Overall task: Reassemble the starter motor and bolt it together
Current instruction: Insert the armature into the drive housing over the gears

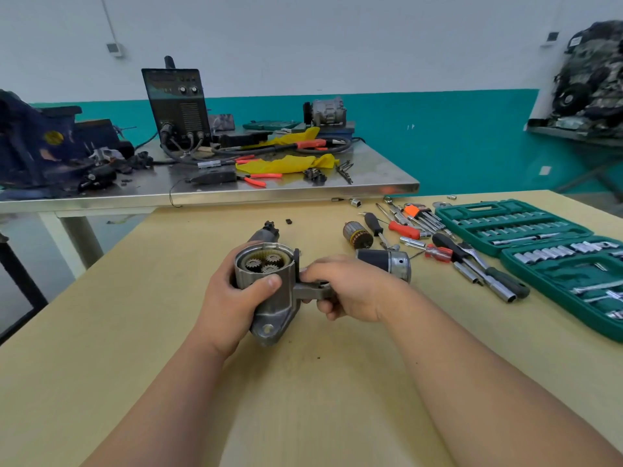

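Head view only.

Left hand [236,299] is wrapped round the gear housing [269,301], thumb across its front wall, open end tipped up toward the camera. Three small gears [264,263] sit inside the toothed ring. The housing is held just above the table [135,332], not resting on it.

Right hand [350,288] has its fingers curled round the metal arm [312,291] sticking out of the housing's right side. Its fingertips are up by the black piece [296,259] at the rim; can't tell if they're pressing it in or just near it.

The armature [358,234] lies on the table further back. The motor can [384,261] lies just behind the right hand. Neither is fitted. The dark cylinder [264,232] behind the housing is probably the solenoid; can't tell if it's attached.

Screwdrivers [404,230] and the socket set [539,244] are off to the right.

My read: we're still at the gear end, seating or checking parts before the motor goes on, so well short of bolting. The next move calls for a free right hand. The armature shaft has to mesh between the three gears, then the can goes over it with its bolt holes lined up. I can't pick out the long bolts in this shot.
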Demonstrator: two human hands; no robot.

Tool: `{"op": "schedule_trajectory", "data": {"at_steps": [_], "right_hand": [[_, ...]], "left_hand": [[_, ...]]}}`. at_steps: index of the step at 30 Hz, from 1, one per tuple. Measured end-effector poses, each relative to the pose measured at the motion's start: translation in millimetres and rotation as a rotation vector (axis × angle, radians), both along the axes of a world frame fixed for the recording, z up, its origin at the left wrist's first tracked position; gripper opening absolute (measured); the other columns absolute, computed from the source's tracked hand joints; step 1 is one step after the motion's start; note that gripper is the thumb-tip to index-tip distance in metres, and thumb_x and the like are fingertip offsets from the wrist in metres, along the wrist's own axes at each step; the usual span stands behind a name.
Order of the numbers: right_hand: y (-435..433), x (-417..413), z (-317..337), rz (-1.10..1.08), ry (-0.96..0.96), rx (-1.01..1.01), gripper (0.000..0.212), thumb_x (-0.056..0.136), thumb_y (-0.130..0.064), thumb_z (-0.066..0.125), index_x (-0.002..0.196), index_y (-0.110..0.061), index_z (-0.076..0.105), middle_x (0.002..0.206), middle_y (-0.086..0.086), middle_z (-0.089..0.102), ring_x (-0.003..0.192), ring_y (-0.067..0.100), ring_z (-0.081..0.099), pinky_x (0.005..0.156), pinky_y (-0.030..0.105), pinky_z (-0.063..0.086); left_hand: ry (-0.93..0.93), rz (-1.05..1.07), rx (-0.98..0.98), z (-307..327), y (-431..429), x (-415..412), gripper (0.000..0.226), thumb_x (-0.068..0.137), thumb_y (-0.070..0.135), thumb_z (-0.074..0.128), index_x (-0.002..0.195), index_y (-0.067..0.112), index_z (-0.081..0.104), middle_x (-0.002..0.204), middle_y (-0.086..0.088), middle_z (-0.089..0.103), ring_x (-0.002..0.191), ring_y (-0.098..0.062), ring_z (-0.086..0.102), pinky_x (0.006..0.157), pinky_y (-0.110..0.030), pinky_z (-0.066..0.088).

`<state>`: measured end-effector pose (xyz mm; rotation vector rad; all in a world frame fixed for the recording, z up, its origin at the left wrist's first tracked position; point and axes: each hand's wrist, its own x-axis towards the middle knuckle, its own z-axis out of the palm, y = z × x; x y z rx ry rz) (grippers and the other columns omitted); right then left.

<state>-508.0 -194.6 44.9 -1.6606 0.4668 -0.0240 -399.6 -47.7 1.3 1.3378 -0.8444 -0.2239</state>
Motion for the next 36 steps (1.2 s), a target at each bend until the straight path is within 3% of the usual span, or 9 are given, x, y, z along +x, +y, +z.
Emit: {"op": "schedule_trajectory", "data": {"at_steps": [4,7,12,15,17,22,25,29,36], "right_hand": [[-2,-6,3,-0.015,0.006,-0.040,0.011,0.093,-0.018,0.055,0.085,-0.012,0.059,0.056,0.001,0.062,0.041,0.012,0.045,0.042,0.021,0.039],[-17,-20,7,-0.075,-0.028,-0.183,0.015,0.095,-0.032,0.055,0.092,-0.020,0.064,0.067,-0.003,0.069,0.050,0.014,0.059,0.051,0.030,0.052],[-81,-56,11,-0.629,-0.349,-0.552,0.016,0.090,-0.033,0.060,0.106,-0.033,0.057,0.096,-0.018,0.064,0.090,0.000,0.060,0.078,0.026,0.051],[-97,-62,-14,-0.337,-0.058,-0.621,0.065,0.081,-0.045,0.071,0.137,-0.037,0.038,0.122,-0.025,0.046,0.110,0.004,0.050,0.087,0.028,0.045],[-98,-61,-31,-0.245,0.022,-0.647,0.081,0.074,-0.048,0.077,0.139,-0.044,0.031,0.122,-0.023,0.045,0.102,0.003,0.052,0.074,0.021,0.044],[-104,-51,-38,-0.259,-0.101,-0.577,0.075,0.066,-0.044,0.083,0.125,-0.054,0.039,0.114,-0.019,0.050,0.093,0.004,0.057,0.065,0.019,0.045],[-111,-45,-26,-0.147,0.013,-0.721,0.065,0.062,-0.051,0.082,0.115,-0.054,0.044,0.111,-0.017,0.052,0.093,0.006,0.056,0.068,0.024,0.047],[-112,-37,-20,-0.075,0.094,-0.894,0.077,0.051,-0.059,0.081,0.115,-0.049,0.039,0.108,-0.021,0.050,0.093,0.003,0.055,0.074,0.027,0.049],[-108,-37,-39,-0.192,-0.147,-0.830,0.070,0.065,-0.043,0.085,0.125,-0.047,0.050,0.112,-0.024,0.046,0.097,-0.005,0.049,0.072,0.013,0.035]], "left_hand": [[-0.005,0.015,0.003,0,-3,-7,0.059,0.056,0.044,0.072,0.112,0.028,0.062,0.100,0.011,0.073,0.093,-0.005,0.068,0.074,-0.018,0.052],[0.019,0.024,-0.022,-3,-9,-14,0.060,0.057,0.047,0.072,0.112,0.027,0.061,0.103,0.006,0.072,0.096,-0.009,0.067,0.078,-0.022,0.052],[0.035,0.020,-0.023,-3,-15,-23,0.063,0.053,0.048,0.072,0.111,0.029,0.059,0.105,0.004,0.069,0.093,-0.004,0.066,0.075,-0.018,0.051],[0.019,0.012,-0.017,-2,-15,-24,0.065,0.053,0.048,0.072,0.112,0.026,0.058,0.101,0.006,0.070,0.090,-0.002,0.066,0.073,-0.015,0.051],[0.014,0.008,-0.011,-1,-15,-25,0.065,0.052,0.047,0.072,0.112,0.025,0.058,0.098,0.008,0.070,0.088,-0.001,0.066,0.072,-0.015,0.051],[-0.001,-0.017,0.014,2,-12,-27,0.066,0.053,0.046,0.073,0.114,0.026,0.058,0.101,0.012,0.071,0.092,-0.001,0.066,0.072,-0.014,0.051],[-0.034,-0.037,0.040,2,-12,-28,0.071,0.053,0.046,0.075,0.118,0.023,0.058,0.107,0.006,0.069,0.099,-0.008,0.066,0.076,-0.017,0.051],[-0.029,-0.033,0.049,1,-14,-26,0.068,0.055,0.046,0.074,0.117,0.025,0.058,0.106,0.009,0.070,0.100,-0.009,0.066,0.076,-0.017,0.052],[-0.057,-0.054,0.082,1,-15,-28,0.075,0.055,0.048,0.074,0.123,0.024,0.055,0.108,0.012,0.069,0.103,-0.008,0.065,0.078,-0.017,0.051]]}}
